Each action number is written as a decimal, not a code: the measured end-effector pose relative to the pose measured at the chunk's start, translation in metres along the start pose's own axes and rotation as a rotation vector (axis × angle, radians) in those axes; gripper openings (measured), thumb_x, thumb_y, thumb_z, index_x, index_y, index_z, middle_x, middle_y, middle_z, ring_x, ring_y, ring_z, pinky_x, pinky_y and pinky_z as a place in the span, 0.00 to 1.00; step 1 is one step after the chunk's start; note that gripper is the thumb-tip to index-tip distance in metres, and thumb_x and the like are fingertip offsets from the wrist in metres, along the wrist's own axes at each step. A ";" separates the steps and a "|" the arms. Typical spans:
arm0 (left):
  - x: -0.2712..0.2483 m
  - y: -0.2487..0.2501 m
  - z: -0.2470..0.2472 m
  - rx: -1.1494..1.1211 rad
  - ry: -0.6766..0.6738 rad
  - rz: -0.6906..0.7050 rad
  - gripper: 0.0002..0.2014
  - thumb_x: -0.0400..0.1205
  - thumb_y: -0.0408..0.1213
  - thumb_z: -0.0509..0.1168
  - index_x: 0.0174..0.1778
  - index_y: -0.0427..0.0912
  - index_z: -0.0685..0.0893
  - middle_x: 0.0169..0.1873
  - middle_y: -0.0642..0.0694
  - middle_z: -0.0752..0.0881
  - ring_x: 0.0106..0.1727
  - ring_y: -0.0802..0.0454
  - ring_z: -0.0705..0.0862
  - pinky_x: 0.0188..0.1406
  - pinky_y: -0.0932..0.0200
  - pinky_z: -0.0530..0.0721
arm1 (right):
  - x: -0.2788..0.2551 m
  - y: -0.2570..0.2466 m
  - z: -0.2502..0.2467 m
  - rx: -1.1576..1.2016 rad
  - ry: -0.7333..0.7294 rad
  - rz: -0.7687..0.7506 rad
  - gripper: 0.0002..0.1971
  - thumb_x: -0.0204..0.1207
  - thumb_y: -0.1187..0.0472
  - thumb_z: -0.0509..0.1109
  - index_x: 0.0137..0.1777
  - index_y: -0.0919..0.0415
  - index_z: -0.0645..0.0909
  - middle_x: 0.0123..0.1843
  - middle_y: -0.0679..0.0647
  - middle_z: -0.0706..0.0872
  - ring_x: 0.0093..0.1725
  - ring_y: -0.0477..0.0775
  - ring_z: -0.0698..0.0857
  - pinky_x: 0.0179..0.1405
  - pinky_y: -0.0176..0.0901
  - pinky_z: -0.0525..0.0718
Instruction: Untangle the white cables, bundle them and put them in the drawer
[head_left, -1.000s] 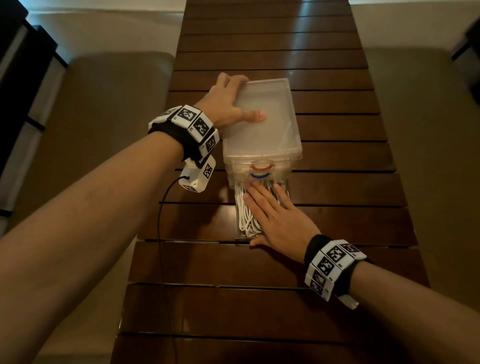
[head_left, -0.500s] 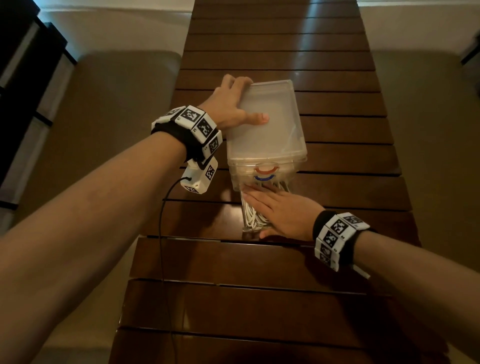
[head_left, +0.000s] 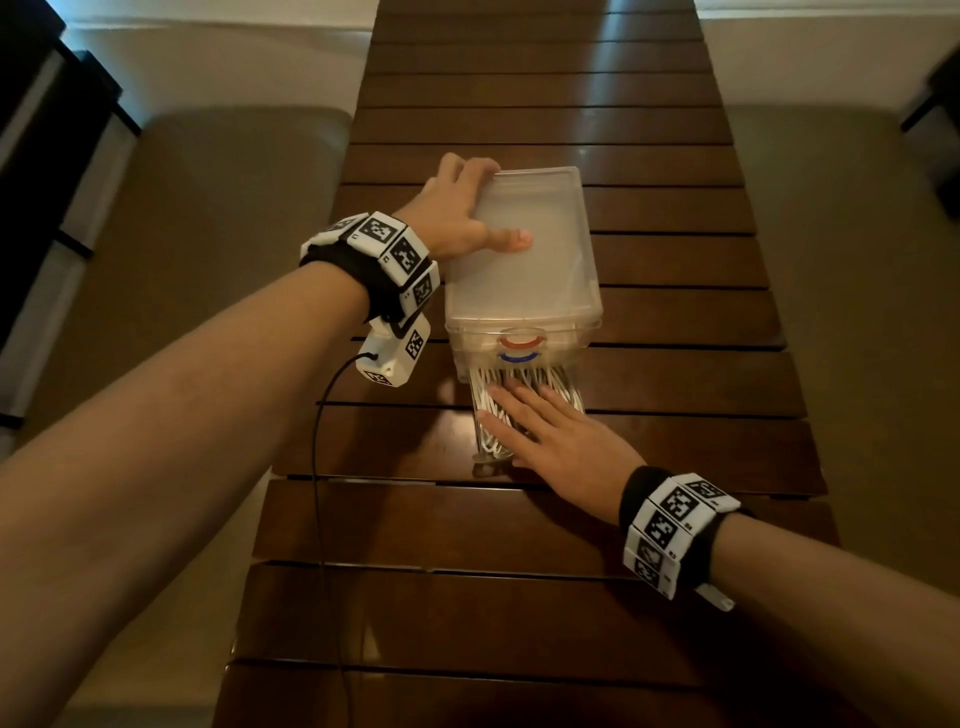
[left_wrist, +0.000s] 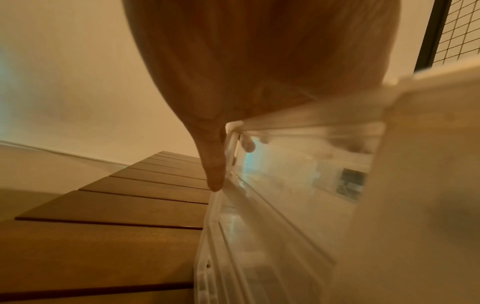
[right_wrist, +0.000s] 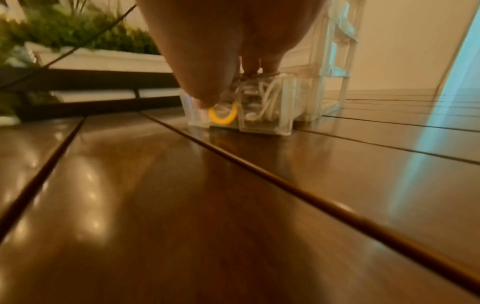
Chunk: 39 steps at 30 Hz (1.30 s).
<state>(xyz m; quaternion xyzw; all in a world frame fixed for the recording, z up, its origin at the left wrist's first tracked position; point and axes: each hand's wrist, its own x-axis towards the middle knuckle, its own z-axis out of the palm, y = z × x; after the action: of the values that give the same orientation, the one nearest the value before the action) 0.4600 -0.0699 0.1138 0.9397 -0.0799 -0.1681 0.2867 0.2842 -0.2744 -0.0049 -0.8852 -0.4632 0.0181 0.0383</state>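
A clear plastic drawer unit (head_left: 519, 270) stands on the slatted wooden table (head_left: 519, 597). My left hand (head_left: 457, 213) holds its top, thumb lying on the lid and fingers curled over the far left corner (left_wrist: 285, 185). The bottom drawer (head_left: 480, 457) sticks out toward me with the bundled white cables (head_left: 485, 415) inside. Flat on those cables lies my right hand (head_left: 550, 436), fingers straight and pointing at the unit. In the right wrist view the cables (right_wrist: 270, 98) show through the drawer's clear front (right_wrist: 259, 123), beside a yellow curved handle (right_wrist: 223, 118).
A thin black wire (head_left: 317, 467) hangs from my left wrist device over the table's left edge. Padded benches (head_left: 208, 260) run along both sides of the table. A planter with green leaves (right_wrist: 78, 37) stands beyond the table's edge.
The right hand stays flat on the cables while its wrist has swung to the right. The drawer looks pushed in a little. The left hand keeps its hold.
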 end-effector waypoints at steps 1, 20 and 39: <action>-0.001 0.000 0.001 0.006 0.006 0.003 0.45 0.72 0.61 0.73 0.80 0.50 0.60 0.73 0.44 0.63 0.74 0.42 0.66 0.75 0.42 0.68 | 0.001 0.000 0.001 -0.007 0.002 0.007 0.32 0.84 0.55 0.61 0.85 0.61 0.57 0.84 0.67 0.61 0.82 0.67 0.64 0.79 0.62 0.68; -0.001 -0.005 0.001 0.007 0.003 0.015 0.46 0.71 0.63 0.72 0.81 0.49 0.60 0.72 0.44 0.63 0.74 0.42 0.67 0.74 0.40 0.70 | 0.028 -0.028 0.002 -0.036 0.195 0.176 0.19 0.82 0.52 0.61 0.70 0.56 0.80 0.71 0.60 0.83 0.68 0.65 0.83 0.67 0.70 0.78; -0.001 -0.006 0.000 0.043 0.008 0.043 0.46 0.72 0.63 0.71 0.81 0.48 0.59 0.73 0.44 0.63 0.74 0.42 0.66 0.70 0.45 0.71 | 0.052 -0.031 -0.004 0.142 0.333 0.414 0.11 0.77 0.51 0.71 0.51 0.56 0.89 0.55 0.56 0.87 0.53 0.61 0.83 0.49 0.57 0.84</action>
<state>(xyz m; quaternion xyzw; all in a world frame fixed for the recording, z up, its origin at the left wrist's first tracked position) 0.4594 -0.0651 0.1110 0.9444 -0.1024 -0.1565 0.2704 0.2886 -0.2147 0.0023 -0.9469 -0.2572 -0.0879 0.1716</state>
